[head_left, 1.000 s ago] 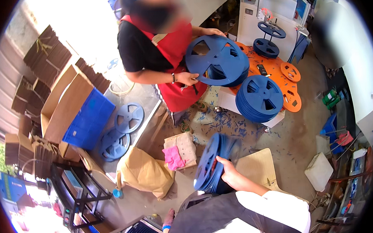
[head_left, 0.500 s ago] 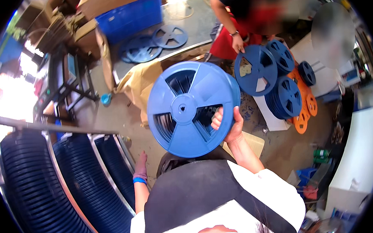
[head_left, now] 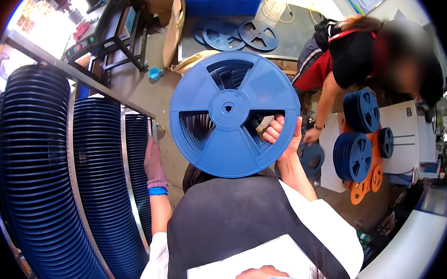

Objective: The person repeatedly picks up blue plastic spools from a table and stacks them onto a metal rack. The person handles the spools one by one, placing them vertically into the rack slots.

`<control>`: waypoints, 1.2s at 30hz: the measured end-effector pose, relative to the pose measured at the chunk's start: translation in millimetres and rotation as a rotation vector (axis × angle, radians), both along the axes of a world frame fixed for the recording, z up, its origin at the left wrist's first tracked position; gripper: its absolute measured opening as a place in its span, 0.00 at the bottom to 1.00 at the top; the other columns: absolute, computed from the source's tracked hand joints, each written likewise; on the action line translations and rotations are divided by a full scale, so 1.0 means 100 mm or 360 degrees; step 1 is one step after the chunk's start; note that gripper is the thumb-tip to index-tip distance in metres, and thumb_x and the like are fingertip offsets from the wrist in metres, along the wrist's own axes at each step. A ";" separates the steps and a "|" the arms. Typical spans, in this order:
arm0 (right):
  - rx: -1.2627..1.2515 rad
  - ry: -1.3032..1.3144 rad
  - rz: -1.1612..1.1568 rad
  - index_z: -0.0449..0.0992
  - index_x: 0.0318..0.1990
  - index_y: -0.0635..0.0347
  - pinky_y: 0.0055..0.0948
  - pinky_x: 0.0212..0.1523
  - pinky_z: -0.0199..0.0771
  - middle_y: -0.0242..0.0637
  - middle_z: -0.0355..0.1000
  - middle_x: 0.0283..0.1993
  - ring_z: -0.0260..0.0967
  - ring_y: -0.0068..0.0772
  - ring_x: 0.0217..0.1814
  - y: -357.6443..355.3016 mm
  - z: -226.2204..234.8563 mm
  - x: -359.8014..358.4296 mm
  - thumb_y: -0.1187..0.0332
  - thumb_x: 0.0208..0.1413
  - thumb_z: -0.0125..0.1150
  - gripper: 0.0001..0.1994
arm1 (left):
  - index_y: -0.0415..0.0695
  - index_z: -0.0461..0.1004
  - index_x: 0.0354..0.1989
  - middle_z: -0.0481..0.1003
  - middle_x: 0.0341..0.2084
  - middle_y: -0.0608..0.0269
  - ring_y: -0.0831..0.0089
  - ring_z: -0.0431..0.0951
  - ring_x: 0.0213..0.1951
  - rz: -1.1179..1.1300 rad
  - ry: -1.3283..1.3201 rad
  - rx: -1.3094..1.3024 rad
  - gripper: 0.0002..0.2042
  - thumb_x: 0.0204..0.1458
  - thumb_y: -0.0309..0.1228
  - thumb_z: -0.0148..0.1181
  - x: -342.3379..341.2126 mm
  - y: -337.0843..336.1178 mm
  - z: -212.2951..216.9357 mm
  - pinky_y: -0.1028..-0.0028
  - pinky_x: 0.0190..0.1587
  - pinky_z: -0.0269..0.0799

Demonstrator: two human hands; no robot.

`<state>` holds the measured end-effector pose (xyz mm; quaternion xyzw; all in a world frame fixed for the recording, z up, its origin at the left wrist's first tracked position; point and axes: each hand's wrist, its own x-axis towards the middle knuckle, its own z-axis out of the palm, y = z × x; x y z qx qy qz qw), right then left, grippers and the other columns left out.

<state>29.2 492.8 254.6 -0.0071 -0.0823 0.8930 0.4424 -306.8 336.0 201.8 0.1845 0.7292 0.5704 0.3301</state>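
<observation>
— Up close, at chest height, the right hand point(head_left: 282, 136) now grips a blue reel point(head_left: 234, 113), fingers hooked through its cutout; a second ago it hung low.
— And the left hand point(head_left: 152, 162)?
— Spread flat against the rack of reels point(head_left: 104, 186). Beyond, a co-worker point(head_left: 361, 61) bends over more stacks point(head_left: 353, 155).

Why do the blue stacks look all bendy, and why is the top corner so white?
In the head view the fisheye lens bends the stacked blue reels and the metal rail near the rim; the top left corner is washed out by glare; the big blue reel in the right hand looks sharp.
</observation>
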 end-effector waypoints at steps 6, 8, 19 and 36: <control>-0.0026 -0.0124 -0.0031 0.67 0.37 0.59 0.24 0.26 0.51 0.24 0.50 0.21 0.45 0.20 0.21 -0.05 -0.10 0.11 0.39 0.53 0.54 0.28 | 0.36 0.63 0.60 0.65 0.58 0.51 0.58 0.64 0.60 -0.0385 0.1385 0.0199 0.23 0.55 0.27 0.53 0.53 0.49 0.74 0.66 0.63 0.55; -0.0060 -0.0191 -0.0022 0.67 0.37 0.59 0.25 0.26 0.50 0.24 0.49 0.21 0.45 0.21 0.21 -0.06 -0.13 0.14 0.38 0.53 0.54 0.28 | 0.40 0.55 0.66 0.56 0.65 0.53 0.59 0.53 0.67 -0.1063 0.1560 0.0403 0.30 0.56 0.36 0.54 0.79 0.67 0.73 0.67 0.69 0.41; -0.0196 -0.0192 -0.0146 0.61 0.32 0.55 0.24 0.28 0.51 0.22 0.48 0.21 0.46 0.18 0.22 -0.21 -0.26 0.42 0.43 0.54 0.57 0.23 | 0.43 0.67 0.59 0.65 0.59 0.54 0.56 0.62 0.61 -0.0517 0.1999 -0.0571 0.23 0.57 0.41 0.50 -0.22 0.22 0.17 0.57 0.64 0.48; 0.0052 -0.1076 0.0021 0.70 0.41 0.62 0.31 0.34 0.68 0.35 0.67 0.29 0.66 0.32 0.30 -0.40 0.13 0.08 0.41 0.46 0.63 0.30 | 0.36 0.39 0.68 0.61 0.58 0.39 0.52 0.64 0.60 -0.1085 -0.0090 -0.0197 0.51 0.43 0.43 0.68 1.43 0.86 0.46 0.69 0.60 0.58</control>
